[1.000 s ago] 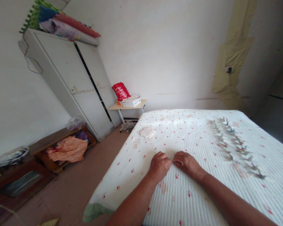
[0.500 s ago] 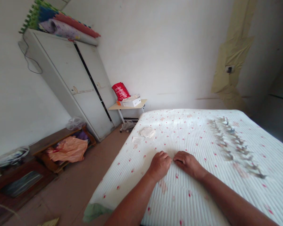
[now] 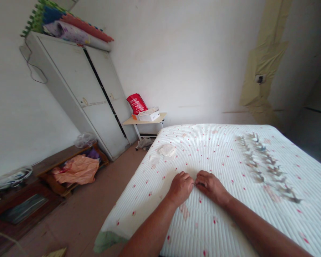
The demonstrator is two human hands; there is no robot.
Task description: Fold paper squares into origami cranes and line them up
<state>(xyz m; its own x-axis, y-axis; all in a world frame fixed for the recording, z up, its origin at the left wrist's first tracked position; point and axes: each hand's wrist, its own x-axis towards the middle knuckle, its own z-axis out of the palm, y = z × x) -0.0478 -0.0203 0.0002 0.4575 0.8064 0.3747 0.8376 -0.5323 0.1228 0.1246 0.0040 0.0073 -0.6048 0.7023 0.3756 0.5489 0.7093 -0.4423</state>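
Observation:
Both hands are low over a white ribbed bedspread (image 3: 224,175) dotted with red, fingertips nearly meeting. My left hand (image 3: 180,188) is closed with its knuckles up and thumb and finger pinched. Facing it, my right hand (image 3: 210,186) has its fingers curled in a pinch as well. Something tiny and thin seems to lie between the fingertips, too small and covered to name. Beyond my left hand rests a loose pile of small printed paper pieces (image 3: 167,150). To the right stand rows of small folded figures (image 3: 272,160), which look like paper cranes.
A small table (image 3: 128,121) with a red bag (image 3: 137,104) and a white box (image 3: 151,116) stands past the bed's far left corner. A grey cabinet (image 3: 82,85) leans into view at left. Orange plastic (image 3: 80,169) hangs from a low wooden bench (image 3: 53,157).
My right hand has shifted slightly left, closing the gap to my left hand. Its fingers are curled a little more. The papers and the folded figures have stayed put.

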